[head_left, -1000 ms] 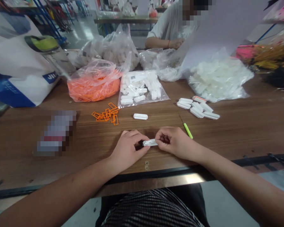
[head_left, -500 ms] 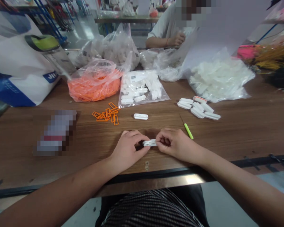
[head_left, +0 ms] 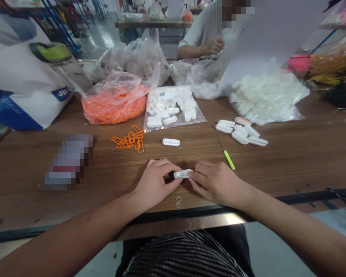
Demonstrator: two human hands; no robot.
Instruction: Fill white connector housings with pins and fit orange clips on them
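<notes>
Near the front edge of the wooden table (head_left: pixel 291 161), my left hand (head_left: pixel 155 182) and my right hand (head_left: pixel 216 181) pinch the two ends of one small white plastic piece (head_left: pixel 182 174). Both hands are closed on it, the left at its left end, the right at its right end. One loose white piece (head_left: pixel 171 142) lies just beyond my hands. A small heap of orange frames (head_left: pixel 130 139) lies to the left of it, and a green stick (head_left: pixel 228 159) to the right.
A group of white pieces (head_left: pixel 241 132) lies at the right. Bags of orange frames (head_left: pixel 115 102) and white pieces (head_left: pixel 173 107), (head_left: pixel 266 96) stand behind. A large white and blue bag (head_left: pixel 23 84) is far left. Another person (head_left: pixel 210 32) sits across the table.
My right hand has lowered and flattened over the right end of the white piece, its fingers now stretched toward the left hand. The left hand has barely moved.
</notes>
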